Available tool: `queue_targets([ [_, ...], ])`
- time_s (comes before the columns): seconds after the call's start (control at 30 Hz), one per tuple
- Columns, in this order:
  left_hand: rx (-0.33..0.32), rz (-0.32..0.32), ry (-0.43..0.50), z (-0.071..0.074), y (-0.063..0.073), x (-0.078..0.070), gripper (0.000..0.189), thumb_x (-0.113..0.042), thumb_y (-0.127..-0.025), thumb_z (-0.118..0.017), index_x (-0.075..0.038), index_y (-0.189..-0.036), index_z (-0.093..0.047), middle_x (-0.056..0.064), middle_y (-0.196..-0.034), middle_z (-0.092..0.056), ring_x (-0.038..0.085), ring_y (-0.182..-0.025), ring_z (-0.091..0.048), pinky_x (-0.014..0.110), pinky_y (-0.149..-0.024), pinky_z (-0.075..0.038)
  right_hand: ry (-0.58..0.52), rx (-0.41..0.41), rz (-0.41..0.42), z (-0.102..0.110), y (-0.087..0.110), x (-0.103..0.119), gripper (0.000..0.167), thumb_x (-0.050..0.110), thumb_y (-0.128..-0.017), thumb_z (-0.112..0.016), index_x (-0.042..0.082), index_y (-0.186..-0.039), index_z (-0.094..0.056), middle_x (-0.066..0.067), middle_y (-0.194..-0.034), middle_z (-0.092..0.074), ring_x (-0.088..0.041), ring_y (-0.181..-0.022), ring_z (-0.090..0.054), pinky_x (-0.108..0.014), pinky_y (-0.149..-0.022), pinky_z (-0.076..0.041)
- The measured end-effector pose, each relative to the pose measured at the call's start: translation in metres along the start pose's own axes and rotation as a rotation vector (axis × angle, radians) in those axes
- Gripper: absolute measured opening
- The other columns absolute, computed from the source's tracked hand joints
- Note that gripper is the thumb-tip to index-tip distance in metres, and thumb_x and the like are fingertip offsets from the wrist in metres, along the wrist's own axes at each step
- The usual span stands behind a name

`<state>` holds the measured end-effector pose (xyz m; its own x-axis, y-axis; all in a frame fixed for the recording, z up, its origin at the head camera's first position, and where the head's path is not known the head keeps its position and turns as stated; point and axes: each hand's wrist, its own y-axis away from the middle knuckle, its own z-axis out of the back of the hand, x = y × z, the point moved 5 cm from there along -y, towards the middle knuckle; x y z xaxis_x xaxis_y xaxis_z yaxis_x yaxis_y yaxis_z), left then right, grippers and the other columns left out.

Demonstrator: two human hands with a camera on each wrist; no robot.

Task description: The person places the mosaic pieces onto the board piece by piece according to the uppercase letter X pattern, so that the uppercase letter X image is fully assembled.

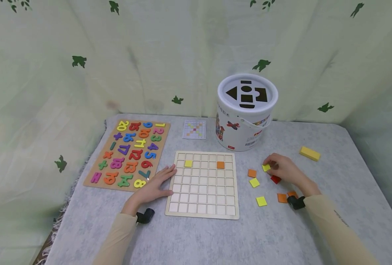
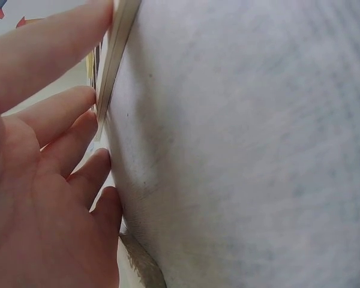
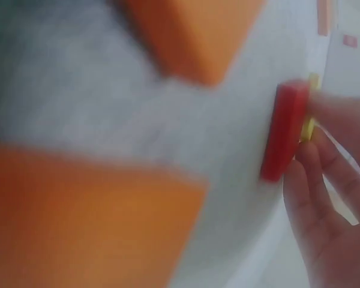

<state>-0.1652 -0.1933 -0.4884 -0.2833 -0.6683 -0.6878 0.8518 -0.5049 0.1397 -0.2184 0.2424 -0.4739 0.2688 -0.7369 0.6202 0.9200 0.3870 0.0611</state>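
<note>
In the head view my left hand (image 1: 154,186) rests along the left side of the wooden grid board (image 1: 203,218), fingers extended. The left wrist view shows its fingertips right at the board's edge (image 2: 115,60). A yellow square tile (image 1: 188,163) and an orange one (image 1: 220,165) lie in the grid's upper cells. Right of the board, my right hand (image 1: 287,169) pinches a yellow tile (image 1: 266,168) between thumb and fingers. Beside those fingers lies a red tile (image 1: 275,179), which partly hides the yellow tile (image 3: 308,129) in the right wrist view.
Loose orange tiles (image 1: 282,198) and yellow tiles (image 1: 261,201) lie around the right hand. A number board (image 1: 116,187) is at left. Behind the grid are a pattern card (image 1: 194,129) and a white bucket (image 1: 242,129). A yellow block (image 1: 310,153) lies at far right.
</note>
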Motion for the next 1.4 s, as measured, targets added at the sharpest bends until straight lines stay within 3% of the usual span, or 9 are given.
queue_targets([
  [0.17, 0.002, -0.005, 0.004, 0.000, 0.000, -0.001, 0.076, -0.027, -0.088, -0.070, -0.006, -0.150, -0.031, 0.008, -0.158, -0.018, 0.034, -0.144, -0.007, 0.060, -0.110, -0.010, -0.014, 0.004, 0.036, -0.010, -0.013, 0.024, 0.021, 0.004, -0.082, -0.074, 0.005, -0.101, -0.066, -0.002, -0.093, -0.060, -0.021, -0.084, -0.054, -0.038, -0.076, -0.050],
  [0.5, 0.000, 0.007, -0.005, 0.001, -0.001, -0.001, 0.076, -0.025, -0.087, -0.070, -0.006, -0.150, -0.031, 0.008, -0.158, -0.018, 0.034, -0.144, -0.008, 0.058, -0.111, -0.011, -0.079, 0.111, 0.239, -0.073, -0.062, 0.124, 0.018, 0.011, -0.084, -0.074, 0.007, -0.100, -0.066, 0.001, -0.087, -0.058, -0.014, -0.076, -0.051, -0.028, -0.068, -0.046],
  [0.8, 0.009, 0.027, 0.012, 0.000, -0.001, -0.001, 0.076, -0.026, -0.088, -0.070, -0.007, -0.150, -0.031, 0.006, -0.158, -0.017, 0.032, -0.144, -0.007, 0.057, -0.112, -0.011, 0.021, 0.165, 0.263, -0.117, -0.090, 0.177, 0.014, 0.007, -0.085, -0.071, 0.008, -0.098, -0.065, -0.003, -0.088, -0.056, -0.015, -0.075, -0.048, -0.028, -0.069, -0.043],
  [0.97, 0.011, 0.034, 0.017, 0.001, -0.001, -0.002, 0.076, -0.025, -0.087, -0.070, -0.006, -0.150, -0.031, 0.007, -0.158, -0.018, 0.033, -0.144, -0.008, 0.057, -0.111, -0.012, 0.055, 0.165, 0.219, -0.125, -0.094, 0.183, 0.016, 0.009, -0.085, -0.071, 0.010, -0.100, -0.063, -0.001, -0.089, -0.053, -0.015, -0.078, -0.048, -0.028, -0.071, -0.043],
  [1.1, 0.010, 0.030, 0.016, 0.001, -0.001, -0.002, 0.075, -0.024, -0.088, -0.070, -0.006, -0.149, -0.031, 0.007, -0.158, -0.018, 0.033, -0.144, -0.008, 0.057, -0.111, -0.012, -0.017, 0.161, 0.220, -0.118, -0.091, 0.179, 0.017, 0.005, -0.085, -0.070, 0.007, -0.101, -0.064, -0.002, -0.088, -0.055, -0.015, -0.078, -0.049, -0.028, -0.072, -0.044],
  [1.23, 0.006, 0.020, 0.016, 0.001, -0.001, -0.003, 0.075, -0.024, -0.088, -0.070, -0.006, -0.150, -0.031, 0.007, -0.158, -0.018, 0.033, -0.144, -0.008, 0.056, -0.112, -0.011, -0.104, 0.114, 0.206, -0.094, -0.080, 0.159, 0.017, 0.002, -0.085, -0.068, 0.003, -0.102, -0.065, -0.002, -0.089, -0.059, -0.016, -0.079, -0.052, -0.030, -0.073, -0.046],
  [1.4, -0.013, -0.017, -0.004, 0.002, 0.001, -0.003, 0.075, -0.023, -0.087, -0.071, -0.003, -0.149, -0.032, 0.011, -0.157, -0.020, 0.035, -0.143, -0.010, 0.058, -0.111, -0.012, -0.131, 0.047, 0.135, -0.053, -0.054, 0.114, 0.016, 0.000, -0.086, -0.066, 0.001, -0.102, -0.065, -0.006, -0.093, -0.062, -0.019, -0.083, -0.055, -0.034, -0.075, -0.049],
])
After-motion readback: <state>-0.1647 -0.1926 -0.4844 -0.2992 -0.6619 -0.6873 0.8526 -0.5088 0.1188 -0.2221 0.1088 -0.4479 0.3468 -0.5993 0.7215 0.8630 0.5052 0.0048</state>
